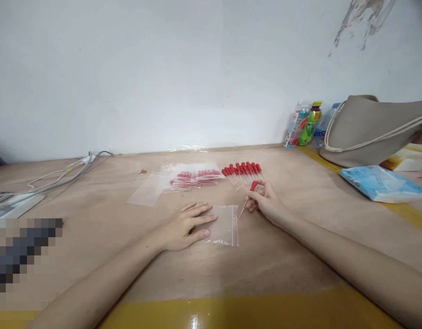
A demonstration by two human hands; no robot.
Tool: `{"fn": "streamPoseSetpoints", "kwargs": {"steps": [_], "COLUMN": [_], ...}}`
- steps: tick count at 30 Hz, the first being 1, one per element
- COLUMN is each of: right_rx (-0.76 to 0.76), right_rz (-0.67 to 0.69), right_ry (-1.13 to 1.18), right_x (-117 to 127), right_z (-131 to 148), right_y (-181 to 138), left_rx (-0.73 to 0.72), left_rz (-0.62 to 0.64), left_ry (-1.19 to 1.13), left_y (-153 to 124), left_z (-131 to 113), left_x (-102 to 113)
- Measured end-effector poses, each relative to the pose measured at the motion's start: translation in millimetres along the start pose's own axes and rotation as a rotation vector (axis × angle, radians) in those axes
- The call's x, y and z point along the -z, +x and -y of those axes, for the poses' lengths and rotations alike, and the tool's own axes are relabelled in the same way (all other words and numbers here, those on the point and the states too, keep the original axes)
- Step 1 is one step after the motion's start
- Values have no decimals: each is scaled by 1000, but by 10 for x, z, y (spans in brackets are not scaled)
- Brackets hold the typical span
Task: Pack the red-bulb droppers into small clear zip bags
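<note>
My left hand [186,227] lies with fingers spread on a clear zip bag [221,226], pressing it against the table. The bag's zip edge faces right. In my right hand [265,203] a dropper with a red rubber bulb [253,185] is pinched, its thin clear tube slanting down left. The tube's tip is close to the bag's zip edge; I cannot tell whether they touch. Beyond that hand lies a row of loose red-bulbed droppers [243,169]. To their left are bagged droppers [197,176], overlapping flat clear bags [147,189].
Grey and white cables [73,176] run along the left side. At the back right stand several bottles [310,125] beside a grey-beige bag [365,132] with a cord. A blue tissue pack [382,183] lies in front of it. Yellow tape [259,306] lines the near table edge.
</note>
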State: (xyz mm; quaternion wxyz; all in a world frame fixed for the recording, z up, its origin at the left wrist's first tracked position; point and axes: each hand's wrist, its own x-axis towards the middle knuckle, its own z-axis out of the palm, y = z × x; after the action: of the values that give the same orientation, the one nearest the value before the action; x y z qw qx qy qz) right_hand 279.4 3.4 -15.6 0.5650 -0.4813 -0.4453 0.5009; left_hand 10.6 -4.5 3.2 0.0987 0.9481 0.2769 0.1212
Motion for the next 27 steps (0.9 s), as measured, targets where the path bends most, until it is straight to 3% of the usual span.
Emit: {"fn": "streamPoseSetpoints", "kwargs": {"steps": [6, 13, 20, 24, 27], "right_rx": [37, -92, -95, 67, 253], "right_rz": [-20, 13, 400, 539, 599], "right_ry": [39, 216, 111, -57, -331], "right_x": [-55, -70, 79, 135, 147], "right_z": [-8, 6, 17, 37, 39], "right_y": [-32, -75, -79, -34, -9], "left_rx": [100, 198, 233, 236, 232], "left_rz": [-50, -47, -22, -27, -28], "left_ry": [-3, 29, 47, 70, 88], "left_y": [7, 28, 45, 40, 38], "left_z": [-52, -185, -197, -204, -207], "left_x": [-78, -116, -101, -106, -113]}}
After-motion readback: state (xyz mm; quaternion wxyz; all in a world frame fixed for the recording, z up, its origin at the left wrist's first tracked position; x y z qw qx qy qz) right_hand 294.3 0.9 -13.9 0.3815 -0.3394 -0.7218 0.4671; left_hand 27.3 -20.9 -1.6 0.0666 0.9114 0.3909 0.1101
